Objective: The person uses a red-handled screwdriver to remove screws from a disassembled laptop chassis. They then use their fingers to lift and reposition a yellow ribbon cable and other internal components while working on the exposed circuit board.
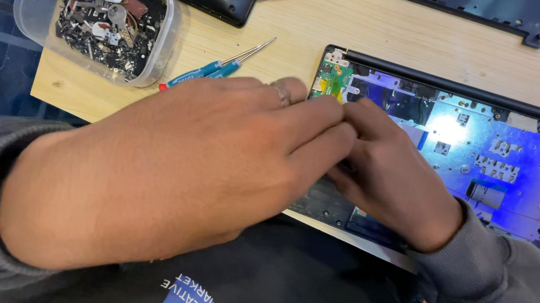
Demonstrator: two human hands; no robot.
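Both hands are pressing fingertips together on the opened black laptop chassis (502,161); left hand (209,163) covering right hand (397,180), grip unclear. A slip risks damaging the green circuit board (335,80).

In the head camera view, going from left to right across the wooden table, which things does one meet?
Clear plastic container of small parts → blue-handled screwdrivers → left hand → right hand → opened laptop base with its blue-lit inside.
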